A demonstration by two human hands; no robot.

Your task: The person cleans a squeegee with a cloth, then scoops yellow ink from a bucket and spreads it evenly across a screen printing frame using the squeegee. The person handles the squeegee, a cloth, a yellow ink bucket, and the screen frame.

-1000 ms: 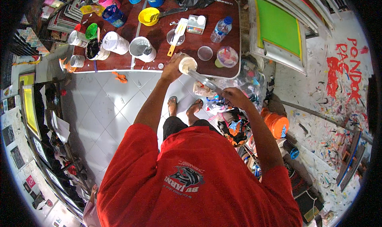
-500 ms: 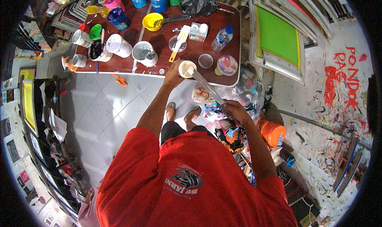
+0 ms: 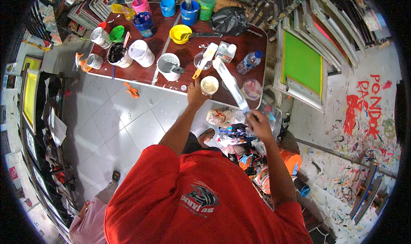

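Round tub (image 3: 209,78) of creamy paste (image 3: 208,88), long flat spatula (image 3: 233,87) in right hand (image 3: 259,124)

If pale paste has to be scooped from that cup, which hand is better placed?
Probably the right hand: it grips the long flat tool, whose far end carries pale paste. The left hand is taken up holding the cup.

Dark red-brown table (image 3: 195,51) (white-edged, seen from above). Along its far side, a pink bucket (image 3: 140,6), blue buckets (image 3: 189,16), a green bucket (image 3: 207,8) and a crumpled black bag (image 3: 229,21). Nearer, toward the left, white tubs (image 3: 143,56); midway, a yellow bowl (image 3: 180,32); toward the right, a white box (image 3: 226,52) and a blue-capped clear bottle (image 3: 248,64).
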